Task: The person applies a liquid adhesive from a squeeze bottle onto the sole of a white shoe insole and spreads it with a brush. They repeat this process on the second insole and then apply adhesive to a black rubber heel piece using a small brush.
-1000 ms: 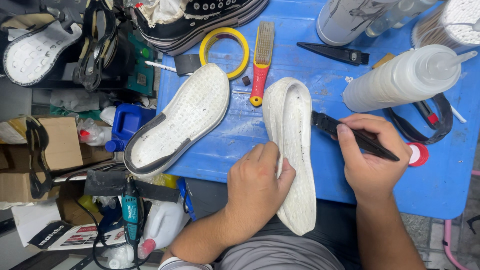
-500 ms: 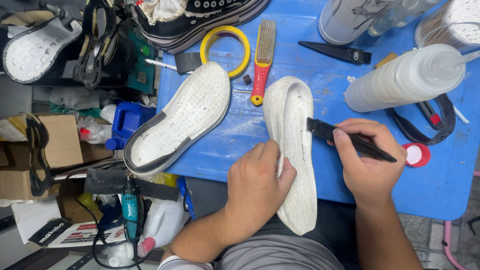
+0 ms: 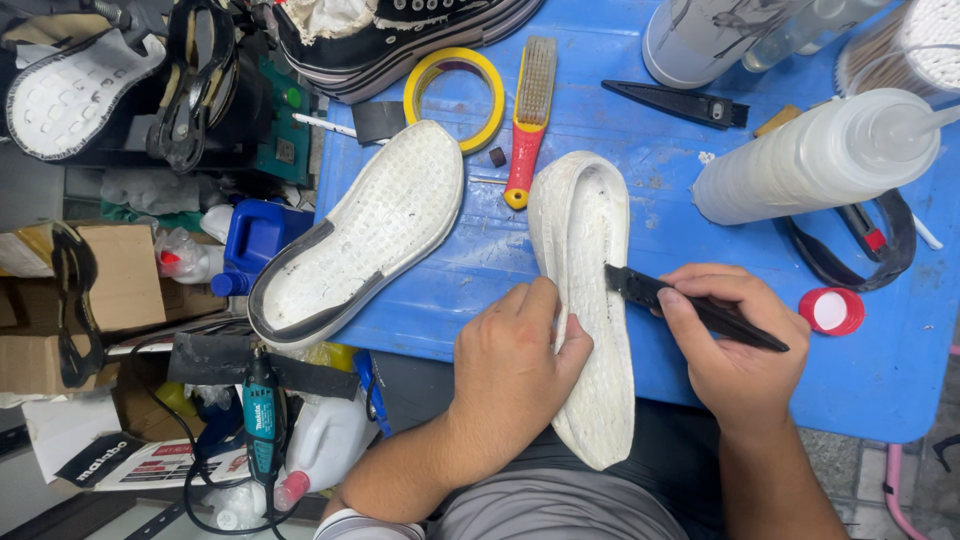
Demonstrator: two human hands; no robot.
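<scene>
Fingers of right hand (image 3: pixel 735 355) pinched tight on black knife (image 3: pixel 690 307), tip touching white shoe sole (image 3: pixel 585 300). Left hand (image 3: pixel 515 365) fingers curled over sole's near edge, pressing down. Looks light, soft, bendy; best held by rim. Second sole (image 3: pixel 365 235) well left on blue table (image 3: pixel 880 370).

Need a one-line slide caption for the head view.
Left hand steadies a white shoe sole on a blue table while the right hand works a black tool against its edge.

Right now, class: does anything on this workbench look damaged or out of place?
Yes. Two white soles lie detached from any shoe. A red cap sits loose on the blue table.
</scene>
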